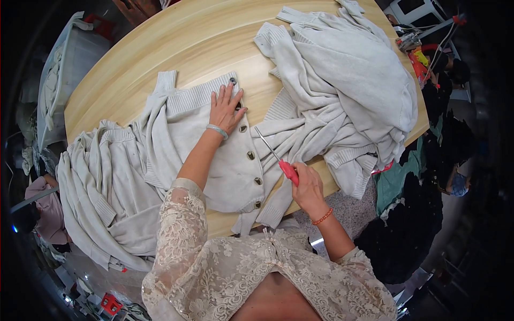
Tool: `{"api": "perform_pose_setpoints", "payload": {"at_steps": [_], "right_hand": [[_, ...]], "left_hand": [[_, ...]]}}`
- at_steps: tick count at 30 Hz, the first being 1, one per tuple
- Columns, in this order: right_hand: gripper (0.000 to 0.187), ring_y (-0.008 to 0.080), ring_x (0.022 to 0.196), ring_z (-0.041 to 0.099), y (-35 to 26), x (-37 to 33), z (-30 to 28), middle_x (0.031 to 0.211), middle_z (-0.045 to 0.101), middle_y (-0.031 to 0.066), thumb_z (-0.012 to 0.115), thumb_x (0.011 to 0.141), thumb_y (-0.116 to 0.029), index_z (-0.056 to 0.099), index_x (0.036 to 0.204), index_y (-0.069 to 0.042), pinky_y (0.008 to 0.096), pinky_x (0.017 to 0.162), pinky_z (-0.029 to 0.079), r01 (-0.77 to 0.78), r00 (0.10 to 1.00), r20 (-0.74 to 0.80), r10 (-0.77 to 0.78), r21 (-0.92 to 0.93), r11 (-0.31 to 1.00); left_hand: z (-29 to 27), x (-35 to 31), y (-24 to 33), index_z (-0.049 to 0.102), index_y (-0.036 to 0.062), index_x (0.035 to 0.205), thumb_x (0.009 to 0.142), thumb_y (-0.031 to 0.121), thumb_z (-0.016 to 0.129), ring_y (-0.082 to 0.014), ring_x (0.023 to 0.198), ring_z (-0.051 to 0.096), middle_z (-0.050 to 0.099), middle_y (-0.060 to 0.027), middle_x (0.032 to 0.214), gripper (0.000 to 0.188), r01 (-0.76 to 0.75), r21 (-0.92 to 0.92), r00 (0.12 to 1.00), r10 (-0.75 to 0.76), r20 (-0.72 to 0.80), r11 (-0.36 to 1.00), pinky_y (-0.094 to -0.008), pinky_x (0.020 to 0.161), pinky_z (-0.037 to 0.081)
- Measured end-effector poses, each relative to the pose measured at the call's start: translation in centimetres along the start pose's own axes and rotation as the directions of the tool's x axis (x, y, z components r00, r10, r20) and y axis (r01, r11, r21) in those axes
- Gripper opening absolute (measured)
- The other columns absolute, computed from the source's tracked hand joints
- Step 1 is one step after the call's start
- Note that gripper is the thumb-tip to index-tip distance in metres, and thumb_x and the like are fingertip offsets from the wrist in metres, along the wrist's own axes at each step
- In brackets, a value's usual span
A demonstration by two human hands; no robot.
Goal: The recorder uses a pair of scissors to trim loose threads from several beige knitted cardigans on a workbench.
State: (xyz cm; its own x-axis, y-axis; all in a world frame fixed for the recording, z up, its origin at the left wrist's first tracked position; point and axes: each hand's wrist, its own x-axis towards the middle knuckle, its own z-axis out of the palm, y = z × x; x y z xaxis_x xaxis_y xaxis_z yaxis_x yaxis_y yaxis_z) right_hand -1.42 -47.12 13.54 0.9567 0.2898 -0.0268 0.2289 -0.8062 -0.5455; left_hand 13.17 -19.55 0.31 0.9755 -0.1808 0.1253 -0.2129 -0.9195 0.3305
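Observation:
A pale grey knitted cardigan [206,155] lies on the wooden table in front of me, its ribbed hem away from me and a row of dark buttons [250,155] down its right edge. My left hand [227,111] rests flat on it, fingers spread beside the upper buttons. In my right hand [308,187] is a red-handled tool [289,173] with a slim metal shaft. The shaft points up and left, its tip just right of the button edge. Whether the tip touches the cloth I cannot tell.
More grey knitwear [348,69] is heaped at the right of the table [214,32], and another pile [107,187] hangs over its left edge. A white bin [69,69] with cloth stands beyond the left edge. Black and green fabric [399,179] lies at the lower right. Other people are partly visible.

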Motion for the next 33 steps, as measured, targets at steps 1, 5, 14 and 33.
{"api": "perform_pose_setpoints", "payload": {"at_steps": [1,5,14,33], "right_hand": [[0.032,0.0373,0.083,0.059,-0.3,1.0,0.4,0.089,0.061,0.0174,0.061,0.077,0.0,0.053,0.107,-0.005,0.0463,0.069,0.046,-0.038,0.999,0.041,0.035,0.056,0.998],[0.023,0.0411,0.077,0.061,-0.8,5.5,1.4,0.08,0.063,0.0206,0.057,0.084,-0.006,0.049,0.105,-0.005,0.0517,0.067,0.045,-0.111,0.983,0.148,0.106,0.026,0.993],[0.022,0.0412,0.077,0.064,-3.2,15.3,2.7,0.078,0.065,0.0227,0.057,0.088,-0.022,0.053,0.095,-0.002,0.0503,0.07,0.049,-0.158,0.972,0.164,0.168,-0.075,0.985],[0.022,0.0413,0.08,0.06,-0.5,6.9,1.2,0.083,0.062,0.0208,0.059,0.088,-0.02,0.053,0.104,-0.006,0.0513,0.071,0.047,-0.171,0.93,0.336,0.15,0.032,0.985]], "left_hand": [[0.3,0.1,-0.2,0.04,0.0208,0.142,0.09,0.043,0.054,-0.0364,0.14,0.022,0.025,-0.0143,0.153,0.059,0.002,-0.003,1.0,-0.002,-0.002,1.0,-0.0541,0.114,0.012],[0.9,0.5,0.1,0.039,0.0267,0.143,0.091,0.05,0.047,-0.0346,0.142,0.018,0.021,-0.0094,0.156,0.057,0.001,0.068,1.0,-0.001,-0.002,0.998,-0.0556,0.114,0.007],[0.9,0.7,0.0,0.038,0.0296,0.144,0.091,0.053,0.044,-0.0339,0.143,0.016,0.02,-0.0097,0.156,0.058,0.006,0.104,0.999,-0.009,0.031,0.995,-0.0557,0.114,0.005],[0.6,1.1,-0.4,0.036,0.0227,0.145,0.093,0.042,0.045,-0.0324,0.143,0.017,0.023,-0.0104,0.155,0.056,0.033,-0.051,0.999,-0.031,0.038,0.998,-0.0523,0.115,0.004]]}}
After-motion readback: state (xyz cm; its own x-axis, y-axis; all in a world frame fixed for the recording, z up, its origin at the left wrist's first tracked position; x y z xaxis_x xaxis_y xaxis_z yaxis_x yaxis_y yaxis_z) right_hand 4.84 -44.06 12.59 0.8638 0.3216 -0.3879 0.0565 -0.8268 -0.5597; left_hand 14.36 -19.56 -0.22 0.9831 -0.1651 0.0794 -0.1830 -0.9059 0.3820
